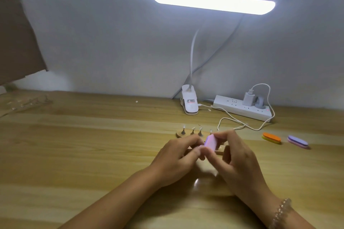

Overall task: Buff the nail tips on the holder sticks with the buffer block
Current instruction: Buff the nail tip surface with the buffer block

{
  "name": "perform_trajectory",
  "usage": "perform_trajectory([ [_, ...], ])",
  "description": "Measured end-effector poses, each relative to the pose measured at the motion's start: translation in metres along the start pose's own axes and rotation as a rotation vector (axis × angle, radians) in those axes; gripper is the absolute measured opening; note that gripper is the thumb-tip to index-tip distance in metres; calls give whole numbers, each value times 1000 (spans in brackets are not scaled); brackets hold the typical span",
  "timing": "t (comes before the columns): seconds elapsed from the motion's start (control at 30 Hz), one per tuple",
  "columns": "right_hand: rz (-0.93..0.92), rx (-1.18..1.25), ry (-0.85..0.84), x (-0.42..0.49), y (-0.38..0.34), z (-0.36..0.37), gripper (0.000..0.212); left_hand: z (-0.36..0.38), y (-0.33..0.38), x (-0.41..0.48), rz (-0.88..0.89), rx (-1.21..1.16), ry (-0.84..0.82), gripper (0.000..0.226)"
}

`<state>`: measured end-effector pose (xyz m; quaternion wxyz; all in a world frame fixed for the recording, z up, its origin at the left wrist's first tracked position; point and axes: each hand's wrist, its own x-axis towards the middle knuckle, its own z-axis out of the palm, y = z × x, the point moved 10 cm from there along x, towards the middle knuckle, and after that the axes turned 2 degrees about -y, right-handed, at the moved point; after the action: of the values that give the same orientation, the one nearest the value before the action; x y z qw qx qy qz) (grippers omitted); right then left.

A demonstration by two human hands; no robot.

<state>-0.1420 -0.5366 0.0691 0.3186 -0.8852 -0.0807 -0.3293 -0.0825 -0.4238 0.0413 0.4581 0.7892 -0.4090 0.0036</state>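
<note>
Clamping buffer block [211,142] in right hand [240,161] fingertips, frame centre. Curling left hand [176,158] fingers at block's 8 o'clock; grip contents hidden, cannot tell. Leaving holder sticks [200,132] standing at 12 o'clock. Advising light, flat strokes, stick braced.

Left grip [178,156] and right grip [240,160] curl together.

The lamp clip [190,102] bears a printed label, too small to read.
</note>
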Motion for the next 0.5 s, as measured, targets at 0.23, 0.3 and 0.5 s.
perform_trajectory([
  [0.23,-60,-73,-56,-3,-8,8,43,5,-18,5,-113,-263,-85,19],
  [0.3,41,-13,-37,2,8,4,45,6,-14,7,-99,-263,-111,21],
  [0.5,-58,-58,-46,-3,-4,8,42,7,-18,6,-117,-290,-105,20],
])
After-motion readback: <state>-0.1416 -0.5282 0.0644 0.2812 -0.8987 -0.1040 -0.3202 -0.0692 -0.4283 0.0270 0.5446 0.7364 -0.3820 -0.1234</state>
